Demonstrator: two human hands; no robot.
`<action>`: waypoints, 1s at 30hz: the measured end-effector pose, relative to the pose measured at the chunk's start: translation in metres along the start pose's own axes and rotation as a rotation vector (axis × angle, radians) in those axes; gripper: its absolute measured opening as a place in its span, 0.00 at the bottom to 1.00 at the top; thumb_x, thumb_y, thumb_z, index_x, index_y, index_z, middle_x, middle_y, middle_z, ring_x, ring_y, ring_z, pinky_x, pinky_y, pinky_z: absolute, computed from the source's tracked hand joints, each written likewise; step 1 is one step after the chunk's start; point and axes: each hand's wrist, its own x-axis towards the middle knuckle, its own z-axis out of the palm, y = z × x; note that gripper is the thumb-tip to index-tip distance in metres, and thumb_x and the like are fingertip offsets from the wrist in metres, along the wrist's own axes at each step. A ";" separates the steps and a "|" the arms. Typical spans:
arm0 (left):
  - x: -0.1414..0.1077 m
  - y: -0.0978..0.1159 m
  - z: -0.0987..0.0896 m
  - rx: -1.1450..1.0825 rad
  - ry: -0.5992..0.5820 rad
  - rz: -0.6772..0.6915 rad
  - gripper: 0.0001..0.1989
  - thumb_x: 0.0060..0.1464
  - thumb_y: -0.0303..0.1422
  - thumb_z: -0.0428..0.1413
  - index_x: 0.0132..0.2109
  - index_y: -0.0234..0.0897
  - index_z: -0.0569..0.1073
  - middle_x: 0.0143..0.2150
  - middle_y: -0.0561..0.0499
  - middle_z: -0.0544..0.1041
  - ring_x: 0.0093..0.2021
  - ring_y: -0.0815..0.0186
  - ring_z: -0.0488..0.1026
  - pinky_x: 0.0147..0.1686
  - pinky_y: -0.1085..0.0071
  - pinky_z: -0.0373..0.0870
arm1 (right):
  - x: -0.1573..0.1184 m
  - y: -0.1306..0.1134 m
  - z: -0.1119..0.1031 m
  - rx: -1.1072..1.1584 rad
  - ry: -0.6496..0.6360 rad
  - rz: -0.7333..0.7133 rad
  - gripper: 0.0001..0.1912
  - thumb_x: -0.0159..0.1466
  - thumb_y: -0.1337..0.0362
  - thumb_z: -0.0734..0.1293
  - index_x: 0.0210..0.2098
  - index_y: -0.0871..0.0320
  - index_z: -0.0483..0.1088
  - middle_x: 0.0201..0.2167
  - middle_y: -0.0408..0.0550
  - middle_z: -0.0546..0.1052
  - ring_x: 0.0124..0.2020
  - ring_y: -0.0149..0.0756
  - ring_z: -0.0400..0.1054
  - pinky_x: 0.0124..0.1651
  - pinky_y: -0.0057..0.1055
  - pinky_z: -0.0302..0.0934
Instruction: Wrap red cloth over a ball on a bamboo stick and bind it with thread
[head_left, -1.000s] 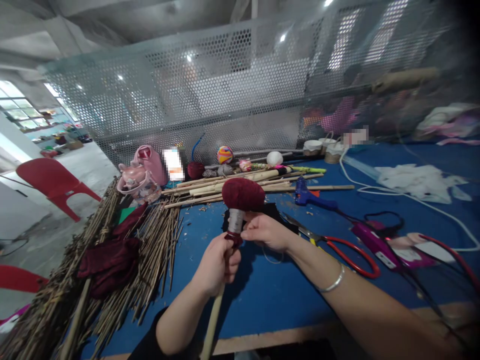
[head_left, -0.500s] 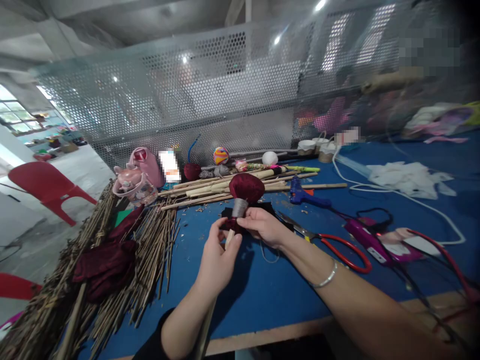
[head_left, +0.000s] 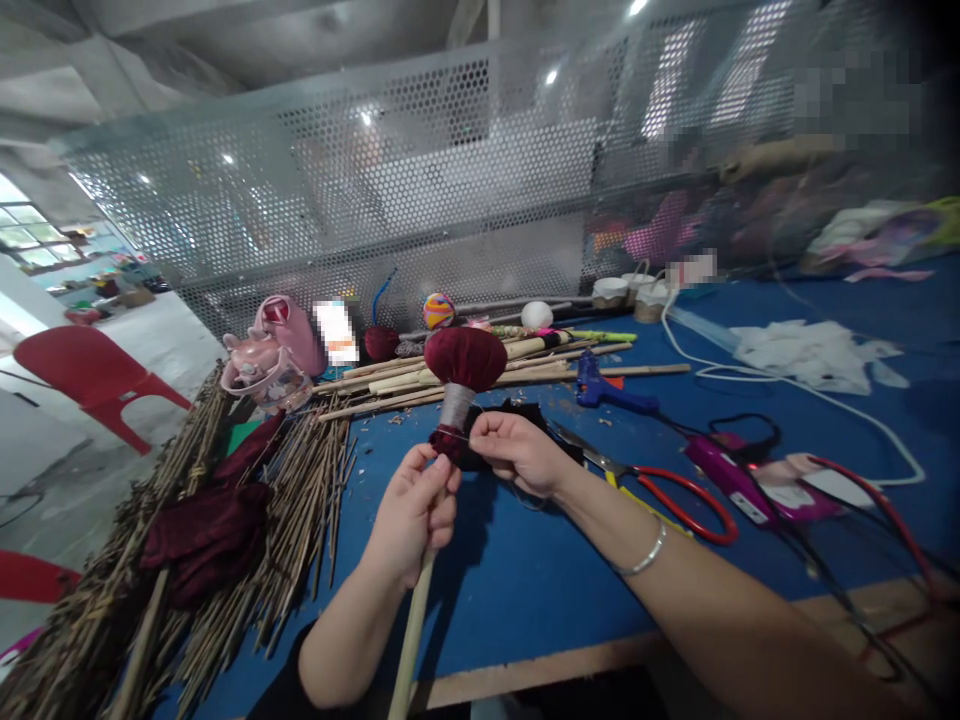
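Note:
My left hand (head_left: 421,505) is closed around a pale wooden stick (head_left: 411,630), just below its top end. The stick carries a padded ball of dark red cloth (head_left: 466,358), tilted slightly. Grey thread (head_left: 456,405) is wound in a thick band round the cloth's neck, and a gathered red cloth edge (head_left: 448,440) shows beneath the band. To the right of the neck, my right hand (head_left: 517,452) pinches a thin strand of that thread, which runs taut to the cloth. Part of the strand hangs below my right hand.
Red-handled scissors (head_left: 686,500) and a blue glue gun (head_left: 611,390) lie to the right, near a purple power strip (head_left: 731,485). Bundled twigs (head_left: 300,520) and dark red cloth (head_left: 210,540) cover the left side. Peeled sticks (head_left: 390,385) lie behind, before a perforated metal screen (head_left: 487,190).
The cloth ball has tipped left and now shows more of its underside. My left fingers have closed round the stick; my right hand has drawn off the neck, pulling the thread.

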 end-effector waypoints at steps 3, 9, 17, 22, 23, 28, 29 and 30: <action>0.000 -0.002 -0.003 -0.163 -0.130 -0.118 0.09 0.52 0.35 0.55 0.35 0.38 0.61 0.27 0.60 0.66 0.11 0.85 0.46 0.07 0.88 0.41 | -0.001 0.001 0.000 0.076 -0.047 -0.015 0.16 0.48 0.60 0.72 0.27 0.59 0.62 0.11 0.30 0.54 0.11 0.18 0.38 0.13 0.20 0.32; 0.010 -0.012 -0.010 -0.131 -0.182 -0.326 0.14 0.54 0.41 0.51 0.40 0.33 0.67 0.24 0.55 0.69 0.10 0.82 0.53 0.07 0.85 0.49 | -0.001 0.000 -0.007 0.074 -0.203 0.099 0.20 0.52 0.57 0.70 0.38 0.61 0.64 0.17 0.36 0.65 0.11 0.17 0.39 0.14 0.22 0.30; 0.011 -0.025 -0.004 0.452 0.155 0.168 0.26 0.45 0.40 0.60 0.49 0.39 0.62 0.32 0.55 0.70 0.15 0.80 0.60 0.11 0.82 0.55 | 0.002 0.007 0.002 -0.101 -0.004 0.077 0.19 0.51 0.54 0.70 0.30 0.61 0.62 0.13 0.32 0.60 0.10 0.18 0.40 0.13 0.22 0.32; 0.012 -0.021 -0.006 0.367 0.184 0.171 0.19 0.46 0.41 0.59 0.43 0.37 0.64 0.24 0.61 0.67 0.11 0.82 0.53 0.10 0.83 0.49 | 0.001 -0.004 0.004 -0.215 0.002 0.030 0.19 0.51 0.53 0.70 0.31 0.63 0.64 0.13 0.32 0.60 0.12 0.18 0.43 0.15 0.22 0.34; 0.012 -0.019 -0.006 0.346 0.199 0.164 0.19 0.46 0.41 0.59 0.43 0.38 0.64 0.24 0.61 0.67 0.11 0.82 0.52 0.09 0.83 0.48 | 0.000 -0.006 0.003 -0.239 0.006 0.026 0.19 0.51 0.54 0.70 0.30 0.63 0.65 0.13 0.32 0.59 0.12 0.18 0.43 0.16 0.22 0.34; 0.009 -0.009 -0.004 0.294 0.217 0.161 0.19 0.46 0.41 0.59 0.42 0.38 0.63 0.26 0.59 0.70 0.12 0.81 0.53 0.08 0.84 0.48 | -0.004 -0.011 -0.001 -0.245 0.029 -0.019 0.16 0.50 0.55 0.71 0.24 0.62 0.66 0.11 0.32 0.55 0.12 0.18 0.42 0.15 0.22 0.33; 0.008 -0.008 -0.004 0.279 0.213 0.165 0.19 0.46 0.41 0.59 0.42 0.38 0.63 0.26 0.58 0.70 0.12 0.81 0.54 0.08 0.84 0.48 | -0.004 -0.011 -0.001 -0.230 0.024 -0.020 0.16 0.50 0.55 0.71 0.24 0.62 0.66 0.11 0.32 0.55 0.12 0.18 0.42 0.15 0.22 0.32; 0.007 -0.007 -0.003 0.260 0.208 0.167 0.18 0.46 0.41 0.59 0.41 0.39 0.63 0.27 0.58 0.70 0.12 0.81 0.54 0.08 0.84 0.49 | -0.005 -0.010 -0.001 -0.212 0.017 -0.018 0.16 0.50 0.55 0.71 0.24 0.62 0.66 0.10 0.32 0.55 0.12 0.19 0.42 0.15 0.22 0.32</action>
